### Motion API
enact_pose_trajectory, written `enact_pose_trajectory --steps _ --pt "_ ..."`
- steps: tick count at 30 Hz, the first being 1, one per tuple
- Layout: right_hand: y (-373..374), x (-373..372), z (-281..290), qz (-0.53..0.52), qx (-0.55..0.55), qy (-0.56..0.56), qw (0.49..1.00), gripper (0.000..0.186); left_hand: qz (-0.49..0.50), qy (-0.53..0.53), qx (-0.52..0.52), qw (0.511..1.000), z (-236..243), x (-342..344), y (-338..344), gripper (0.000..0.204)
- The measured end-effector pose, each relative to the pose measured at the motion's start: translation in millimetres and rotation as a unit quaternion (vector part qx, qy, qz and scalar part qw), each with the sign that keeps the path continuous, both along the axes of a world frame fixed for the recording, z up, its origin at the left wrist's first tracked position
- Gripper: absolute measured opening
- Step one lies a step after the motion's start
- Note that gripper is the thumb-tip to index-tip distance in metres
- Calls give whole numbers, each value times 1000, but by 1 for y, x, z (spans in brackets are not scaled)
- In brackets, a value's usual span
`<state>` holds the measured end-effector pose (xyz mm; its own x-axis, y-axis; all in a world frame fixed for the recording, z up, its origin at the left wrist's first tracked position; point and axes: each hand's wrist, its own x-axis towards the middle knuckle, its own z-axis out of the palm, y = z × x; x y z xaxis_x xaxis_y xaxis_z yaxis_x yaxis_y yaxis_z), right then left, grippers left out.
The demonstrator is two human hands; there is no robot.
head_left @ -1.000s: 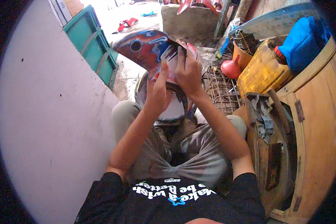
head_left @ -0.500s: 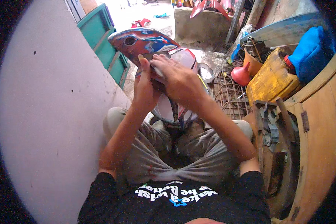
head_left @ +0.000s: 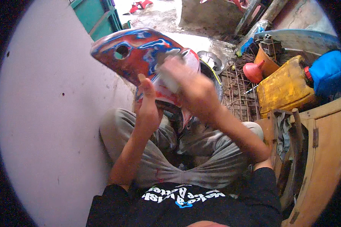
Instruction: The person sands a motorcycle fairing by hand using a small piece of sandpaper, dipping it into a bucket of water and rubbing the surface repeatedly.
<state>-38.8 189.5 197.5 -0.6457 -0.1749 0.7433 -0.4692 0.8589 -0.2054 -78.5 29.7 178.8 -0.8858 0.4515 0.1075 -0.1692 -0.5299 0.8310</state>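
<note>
my right hand (head_left: 195, 89) is blurry, but my fingers look curled around a small grey pad (head_left: 169, 77), maybe a bit of sanding paper, and they press it flat on the painted shell (head_left: 140, 53). my left hand (head_left: 147, 109) is just below the shell. the thumb sticks up and the palm props the shell's lower edge, so that grip is closed on the shell, holding it up from under.

the shell is a curved, hard panel with red, blue and white swirls of paint. it has a hole near its left end. it sits up in front of me, above my knees, tipped so its round side faces me. i think it is stiff and light, like plastic, so one hand can carry it. its top looks smooth and shiny, and it may slip. the best place to hold it is the lower edge, where my left hand is, or by the hole. the thin edges might crack if i squeeze hard.

under the shell are my grey trousers (head_left: 201, 159). on my left is a big pale wall (head_left: 53, 113). on my right is a rusty wire grid (head_left: 238, 94), then a red funnel (head_left: 252, 70), a yellow jug (head_left: 286, 87) and a blue thing (head_left: 326, 73) beside it. a wooden crate (head_left: 322, 151) stands near my right arm with a rag (head_left: 284, 132) on it. far up is a green door (head_left: 93, 15).
</note>
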Motion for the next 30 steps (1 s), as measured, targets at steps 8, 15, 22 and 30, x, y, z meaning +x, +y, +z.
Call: enact_pose_trajectory --steps 8,15,22,30 --pt "13 -3 6 -10 17 -10 1000 45 12 -27 -64 998 3 12 -16 53" --pt "31 -9 7 -64 -98 -149 982 42 -14 -69 -68 995 4 13 -23 62" --pt "42 -26 -1 -41 -38 -38 998 43 11 17 -132 991 -8 12 -23 71" --pt "26 -5 -5 -41 -40 -118 991 42 -13 -95 -84 992 -14 12 -22 74"
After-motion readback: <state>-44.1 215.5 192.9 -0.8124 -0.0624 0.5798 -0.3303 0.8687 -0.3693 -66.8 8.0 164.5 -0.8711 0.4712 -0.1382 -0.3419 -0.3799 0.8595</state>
